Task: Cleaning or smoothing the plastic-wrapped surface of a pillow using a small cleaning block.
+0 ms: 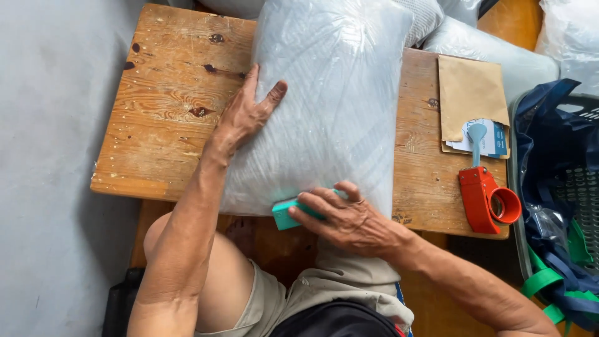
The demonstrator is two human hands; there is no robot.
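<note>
A large clear plastic bag (pixel 334 93) stuffed with pale grey-blue material lies across a low wooden table (pixel 165 118). My left hand (pixel 246 112) rests flat on the bag's left side, fingers spread. My right hand (pixel 340 215) is at the bag's near edge, fingers closed over a small teal block-shaped tool (pixel 284 215) pressed against the plastic. My bare knees and beige shorts show below the table.
A red tape dispenser (pixel 483 193) with a pale blue handle lies at the table's right end, beside brown envelopes (pixel 468 87) and a small card. A grey basket (pixel 577 181) with dark blue cloth and green straps stands to the right. More filled plastic bags (pixel 493 53) lie behind.
</note>
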